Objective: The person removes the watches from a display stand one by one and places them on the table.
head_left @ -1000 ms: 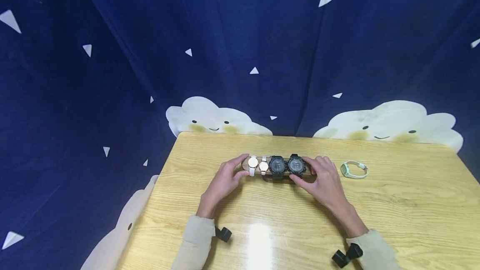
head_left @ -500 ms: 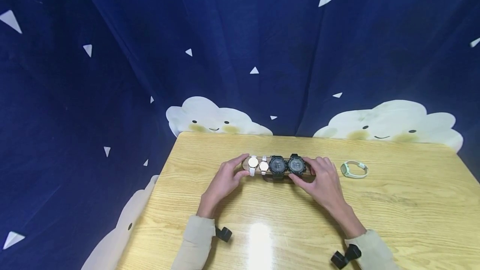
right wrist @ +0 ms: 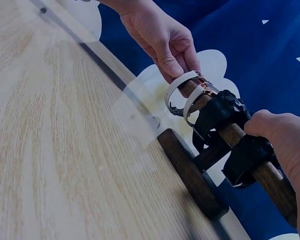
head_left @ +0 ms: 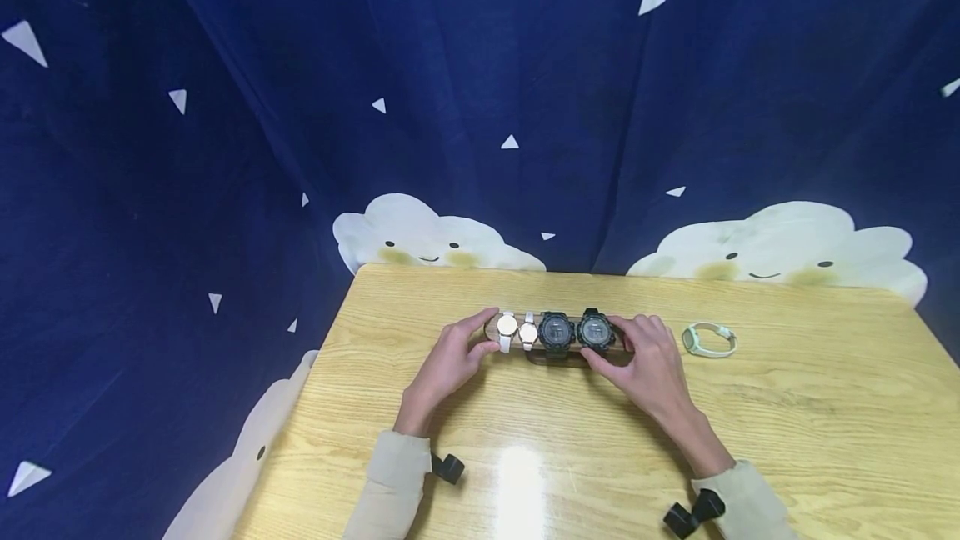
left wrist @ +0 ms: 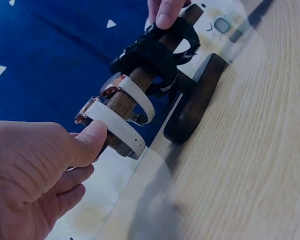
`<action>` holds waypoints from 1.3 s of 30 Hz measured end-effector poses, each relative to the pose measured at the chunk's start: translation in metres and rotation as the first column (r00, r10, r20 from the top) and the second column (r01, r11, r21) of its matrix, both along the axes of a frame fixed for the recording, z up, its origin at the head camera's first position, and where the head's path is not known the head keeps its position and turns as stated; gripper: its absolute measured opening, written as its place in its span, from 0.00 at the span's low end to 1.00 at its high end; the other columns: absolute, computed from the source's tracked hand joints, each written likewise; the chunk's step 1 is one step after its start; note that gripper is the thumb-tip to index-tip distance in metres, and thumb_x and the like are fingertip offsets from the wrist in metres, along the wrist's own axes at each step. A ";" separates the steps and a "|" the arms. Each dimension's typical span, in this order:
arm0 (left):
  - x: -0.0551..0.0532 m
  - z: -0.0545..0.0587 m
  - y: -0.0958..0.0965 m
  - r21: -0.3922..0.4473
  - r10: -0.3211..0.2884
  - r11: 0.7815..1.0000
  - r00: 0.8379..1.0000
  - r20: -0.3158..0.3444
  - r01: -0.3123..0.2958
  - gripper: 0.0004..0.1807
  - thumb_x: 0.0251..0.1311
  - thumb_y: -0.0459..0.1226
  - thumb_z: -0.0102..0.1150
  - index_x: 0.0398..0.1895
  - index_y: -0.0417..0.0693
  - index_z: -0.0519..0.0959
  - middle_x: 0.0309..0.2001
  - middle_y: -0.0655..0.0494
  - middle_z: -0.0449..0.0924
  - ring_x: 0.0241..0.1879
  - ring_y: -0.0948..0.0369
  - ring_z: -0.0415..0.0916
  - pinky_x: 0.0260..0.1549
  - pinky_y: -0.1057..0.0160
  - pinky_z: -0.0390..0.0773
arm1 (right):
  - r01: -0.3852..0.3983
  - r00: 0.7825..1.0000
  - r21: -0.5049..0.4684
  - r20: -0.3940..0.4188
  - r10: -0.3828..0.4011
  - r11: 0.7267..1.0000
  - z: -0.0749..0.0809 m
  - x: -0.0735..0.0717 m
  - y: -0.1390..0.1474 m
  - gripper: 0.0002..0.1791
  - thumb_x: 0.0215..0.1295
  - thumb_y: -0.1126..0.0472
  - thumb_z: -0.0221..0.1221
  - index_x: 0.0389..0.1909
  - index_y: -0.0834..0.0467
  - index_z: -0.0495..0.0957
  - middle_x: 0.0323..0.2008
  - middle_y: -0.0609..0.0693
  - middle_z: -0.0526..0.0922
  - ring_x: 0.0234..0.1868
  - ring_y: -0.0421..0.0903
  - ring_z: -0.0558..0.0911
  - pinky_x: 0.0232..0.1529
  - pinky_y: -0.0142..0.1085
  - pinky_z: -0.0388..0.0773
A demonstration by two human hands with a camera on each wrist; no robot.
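Observation:
A dark wooden watch stand (right wrist: 190, 175) has a horizontal bar above its base, with watches strapped round it. Toward the left sit a white-strapped wristwatch (head_left: 507, 324) and a smaller white-strapped watch (head_left: 528, 333). Beside them come a black digital watch (head_left: 556, 330) and, farthest right, another black digital watch (head_left: 596, 330). My left hand (head_left: 450, 357) pinches the outermost white watch at the bar's left end, thumb against its strap (left wrist: 117, 127). With thumb in front and index finger behind, my right hand (head_left: 648, 361) pinches the rightmost black watch.
A pale green watch (head_left: 708, 340) with a white strap lies on the wooden table (head_left: 570, 440), right of the stand. Behind the table's far edge hangs a dark blue curtain (head_left: 465, 65) with white triangles and clouds. Both wrists carry small black cameras.
The rightmost black watch and my right hand have shifted very slightly right. My left hand and the other watches hold their places.

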State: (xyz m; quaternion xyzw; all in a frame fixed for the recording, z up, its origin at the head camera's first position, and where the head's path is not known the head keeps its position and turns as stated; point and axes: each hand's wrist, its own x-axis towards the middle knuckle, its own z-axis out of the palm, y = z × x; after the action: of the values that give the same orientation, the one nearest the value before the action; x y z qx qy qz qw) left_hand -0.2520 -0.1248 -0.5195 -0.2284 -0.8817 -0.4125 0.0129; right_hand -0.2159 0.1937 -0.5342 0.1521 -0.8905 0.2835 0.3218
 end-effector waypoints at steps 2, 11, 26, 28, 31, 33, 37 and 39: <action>0.000 0.000 0.000 -0.003 0.003 1.000 1.000 0.003 -0.003 0.32 0.67 0.38 0.67 0.74 0.46 0.72 0.70 0.46 0.76 0.72 0.50 0.71 0.72 0.52 0.69 | 0.000 1.000 -0.002 -0.009 0.000 1.000 0.000 0.000 0.001 0.35 0.43 0.45 0.80 0.47 0.67 0.86 0.23 0.50 0.72 0.30 0.46 0.65 0.33 0.36 0.59; 0.001 0.000 0.000 0.006 0.010 1.000 1.000 0.008 -0.010 0.32 0.67 0.38 0.67 0.74 0.45 0.73 0.69 0.46 0.76 0.71 0.49 0.72 0.72 0.51 0.69 | 0.009 1.000 -0.012 -0.014 -0.009 1.000 -0.001 0.000 0.006 0.35 0.43 0.46 0.79 0.46 0.67 0.86 0.23 0.48 0.70 0.30 0.46 0.64 0.34 0.36 0.58; 0.001 0.000 0.001 0.006 0.010 1.000 1.000 0.025 -0.010 0.33 0.67 0.39 0.67 0.74 0.46 0.72 0.70 0.47 0.76 0.71 0.50 0.71 0.72 0.53 0.68 | 0.024 0.999 -0.020 -0.022 -0.024 1.000 -0.001 0.002 0.012 0.34 0.42 0.47 0.80 0.45 0.67 0.86 0.22 0.49 0.71 0.30 0.46 0.65 0.33 0.37 0.59; 0.001 0.001 0.001 0.007 0.008 1.000 1.000 0.023 -0.008 0.33 0.66 0.38 0.67 0.74 0.44 0.72 0.70 0.46 0.76 0.71 0.50 0.71 0.72 0.52 0.68 | 0.025 0.999 -0.022 -0.023 -0.026 0.999 -0.001 0.003 0.014 0.34 0.41 0.47 0.80 0.46 0.67 0.86 0.22 0.49 0.71 0.30 0.46 0.65 0.34 0.38 0.59; 0.001 0.001 0.001 0.007 0.009 1.000 1.000 0.023 -0.009 0.33 0.67 0.38 0.67 0.74 0.44 0.72 0.70 0.46 0.76 0.72 0.49 0.71 0.72 0.52 0.68 | 0.024 0.999 -0.027 -0.020 -0.025 0.999 -0.001 0.003 0.015 0.35 0.41 0.47 0.80 0.46 0.67 0.86 0.22 0.49 0.71 0.30 0.46 0.65 0.35 0.38 0.59; 0.002 0.001 0.001 0.004 0.011 1.000 1.000 0.023 -0.012 0.33 0.67 0.39 0.67 0.74 0.45 0.72 0.70 0.46 0.75 0.72 0.50 0.71 0.73 0.52 0.68 | 0.022 1.000 -0.030 -0.020 -0.022 0.999 -0.001 0.003 0.016 0.35 0.41 0.48 0.80 0.46 0.68 0.86 0.22 0.49 0.71 0.30 0.46 0.64 0.35 0.38 0.58; 0.002 0.001 0.000 0.001 0.010 1.000 1.000 0.019 -0.010 0.32 0.67 0.39 0.67 0.75 0.48 0.72 0.71 0.47 0.75 0.72 0.51 0.71 0.72 0.52 0.69 | 0.020 1.000 -0.031 -0.018 -0.021 0.999 0.000 0.004 0.017 0.35 0.41 0.48 0.81 0.46 0.68 0.86 0.22 0.50 0.71 0.29 0.46 0.64 0.35 0.38 0.58; 0.002 0.000 0.000 0.001 0.005 1.000 1.000 0.010 -0.005 0.32 0.67 0.39 0.67 0.74 0.47 0.72 0.70 0.47 0.75 0.72 0.51 0.71 0.72 0.52 0.69 | 0.022 1.000 -0.029 -0.016 -0.022 0.999 0.001 0.004 0.017 0.34 0.42 0.48 0.81 0.46 0.68 0.86 0.22 0.51 0.71 0.29 0.46 0.63 0.35 0.37 0.58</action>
State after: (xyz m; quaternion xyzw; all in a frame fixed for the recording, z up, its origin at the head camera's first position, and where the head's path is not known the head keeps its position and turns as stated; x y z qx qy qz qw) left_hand -0.2503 -0.1249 -0.5191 -0.2241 -0.8821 -0.4142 0.0097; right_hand -0.2120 0.2107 -0.5336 0.1399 -0.8852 0.2916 0.3343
